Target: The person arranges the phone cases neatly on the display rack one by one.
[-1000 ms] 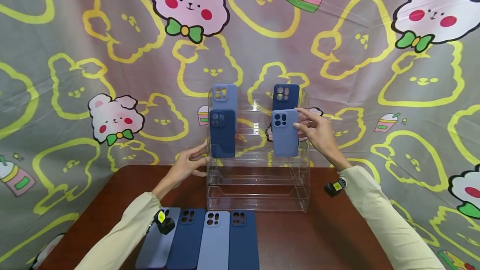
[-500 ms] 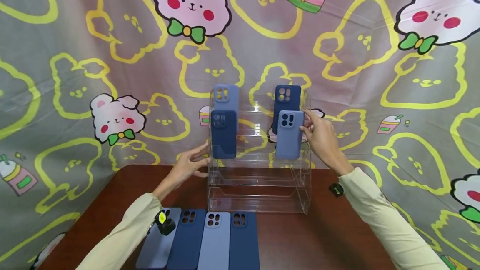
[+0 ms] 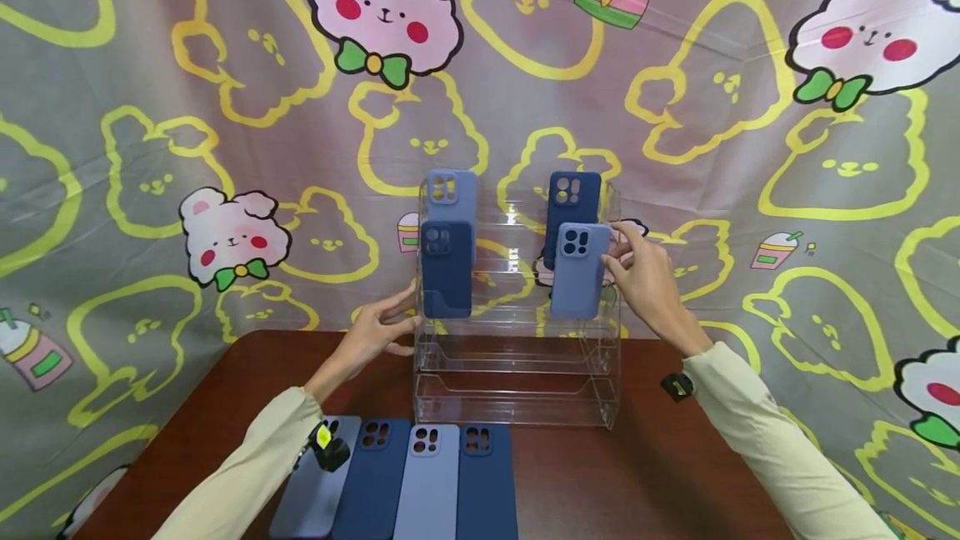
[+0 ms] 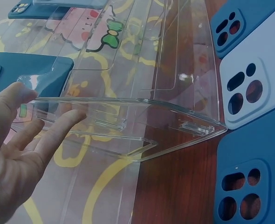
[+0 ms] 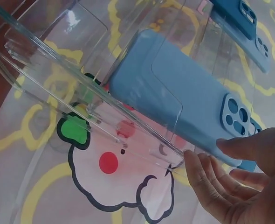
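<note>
In the head view my right hand [image 3: 643, 282] pinches the right edge of a light blue phone case [image 3: 579, 273] near its top. That case stands upright in a tier of a clear acrylic rack [image 3: 517, 411], its lower part behind the clear lip in the right wrist view. Behind it, one tier up, is a dark blue case [image 3: 573, 188]. On the rack's left, a dark blue case [image 3: 447, 277] stands in front of a light blue one [image 3: 453, 187]. My left hand [image 3: 371, 332] touches the rack's left side with its fingers extended.
Light and dark blue cases lie in a row on the brown table [image 3: 645, 457], in front of the rack; one is a light blue case [image 3: 426, 490]. The lower tiers of the rack hold no cases. A patterned cloth [image 3: 525, 98] hangs close behind.
My right hand has moved slightly right with the light blue case, which now stands closer to the rack's right side. The left hand keeps its place at the rack.
</note>
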Available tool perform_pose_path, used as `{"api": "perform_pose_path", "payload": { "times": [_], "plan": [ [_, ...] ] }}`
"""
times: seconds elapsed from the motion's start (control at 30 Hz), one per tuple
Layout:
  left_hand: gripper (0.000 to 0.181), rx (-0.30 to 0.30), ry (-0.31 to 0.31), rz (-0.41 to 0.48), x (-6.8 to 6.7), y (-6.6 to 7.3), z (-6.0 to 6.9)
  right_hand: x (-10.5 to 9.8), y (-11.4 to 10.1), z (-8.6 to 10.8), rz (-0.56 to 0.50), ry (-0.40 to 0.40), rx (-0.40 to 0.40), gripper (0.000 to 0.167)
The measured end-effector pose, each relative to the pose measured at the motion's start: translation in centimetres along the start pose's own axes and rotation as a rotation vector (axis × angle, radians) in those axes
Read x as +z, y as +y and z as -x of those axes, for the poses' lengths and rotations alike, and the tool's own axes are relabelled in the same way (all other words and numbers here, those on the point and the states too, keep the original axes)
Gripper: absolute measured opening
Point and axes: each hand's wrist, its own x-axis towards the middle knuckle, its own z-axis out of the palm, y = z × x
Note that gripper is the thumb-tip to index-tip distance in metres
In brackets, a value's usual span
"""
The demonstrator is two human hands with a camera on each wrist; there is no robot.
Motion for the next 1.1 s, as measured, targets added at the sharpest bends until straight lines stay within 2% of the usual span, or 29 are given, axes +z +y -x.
{"api": "perform_pose_path", "payload": {
  "times": [0.2,0.6,0.8,1.1],
  "plan": [
    [0.070,-0.003,0.007,-0.010,0.0,0.0,-0.1,-0.3,-0.2,0.1,-0.018,0.025,0.003,0.041],
    [0.068,-0.013,0.061,-0.008,0.4,-0.1,-0.1,-0.8,-0.7,0.4,-0.078,0.007,0.032,0.036],
    [0.068,-0.014,0.065,-0.023,0.5,-0.1,-0.1,-0.9,-1.0,1.3,-0.105,-0.064,0.077,0.036],
    [0.069,0.009,0.067,-0.022,0.6,-0.1,-0.2,-0.4,-1.5,3.4,-0.206,-0.188,0.135,0.039]
  ]
}}
